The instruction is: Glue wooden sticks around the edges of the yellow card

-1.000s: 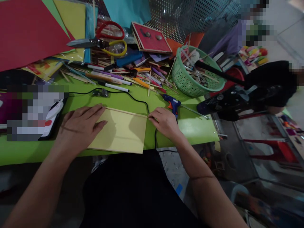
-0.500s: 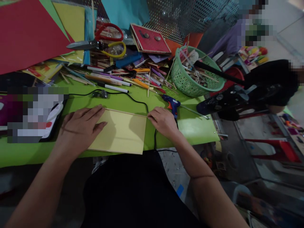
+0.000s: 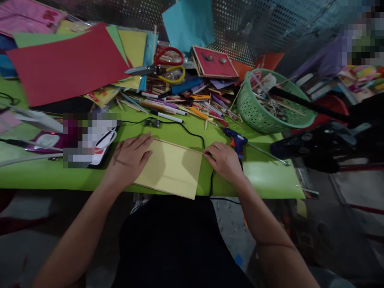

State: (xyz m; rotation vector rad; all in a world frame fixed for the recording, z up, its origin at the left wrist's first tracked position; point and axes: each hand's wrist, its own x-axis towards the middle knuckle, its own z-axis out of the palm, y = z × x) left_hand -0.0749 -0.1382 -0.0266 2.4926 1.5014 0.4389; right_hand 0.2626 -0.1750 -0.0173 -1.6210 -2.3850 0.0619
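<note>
A yellow rectangular card [image 3: 177, 168] lies at the table's near edge, with thin wooden strips along its far and near sides. Flat over the card's left end rests my left hand [image 3: 130, 160], fingers stretched out towards the far strip. My right hand [image 3: 223, 160] is at the far right corner, its thumb and fingers pinched on the end of the far wooden strip [image 3: 177, 145]. Just beyond that hand, a blue glue gun [image 3: 237, 140] with an orange trigger lies on the green table.
A green basket [image 3: 270, 116] of odds and ends stands at the right, beside a dark stand arm [image 3: 309, 150]. Scissors [image 3: 162, 68], pens and sticks are heaped behind. Red paper [image 3: 72, 68] and a phone [image 3: 103, 148] lie left. A black cord [image 3: 192, 129] crosses the table.
The camera has turned left, so everything sits further right in the picture. Both hands keep their places on the yellow card, with no clear change of grip.
</note>
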